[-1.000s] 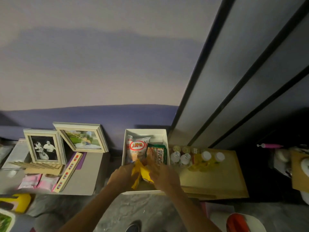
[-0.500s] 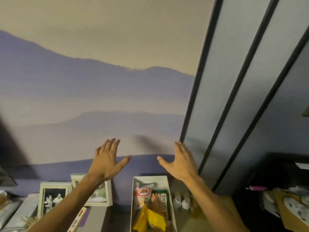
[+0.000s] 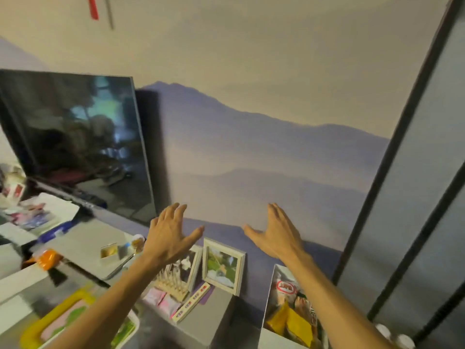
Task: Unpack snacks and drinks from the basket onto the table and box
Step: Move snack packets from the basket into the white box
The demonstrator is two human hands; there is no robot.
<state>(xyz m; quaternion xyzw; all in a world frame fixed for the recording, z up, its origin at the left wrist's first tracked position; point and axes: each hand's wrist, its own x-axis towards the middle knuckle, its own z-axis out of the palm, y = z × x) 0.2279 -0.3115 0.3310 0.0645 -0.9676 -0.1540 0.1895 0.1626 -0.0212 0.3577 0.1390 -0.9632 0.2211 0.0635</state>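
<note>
My left hand [image 3: 171,235] and my right hand [image 3: 275,233] are raised in front of the wall, palms forward, fingers spread, holding nothing. Below my right forearm stands the white box [image 3: 270,338] with snack packets inside: a white one with a red oval [image 3: 285,288] and a yellow one [image 3: 294,326]. At the lower left lies the basket with a yellow handle [image 3: 47,321] and a white rim, partly under my left arm. Small white-capped bottles [image 3: 402,340] show at the bottom right edge.
A grey table [image 3: 83,243] holds a large dark TV [image 3: 75,142], two framed pictures [image 3: 222,265], a wooden rack [image 3: 173,285], pink packets [image 3: 163,302], a long coloured strip [image 3: 193,302] and small cups. Dark-framed panels [image 3: 412,197] close off the right side.
The camera has swung up and left, bringing the TV and the basket into view. Both hands left the yellow packet in the box a second ago and stay raised and spread.
</note>
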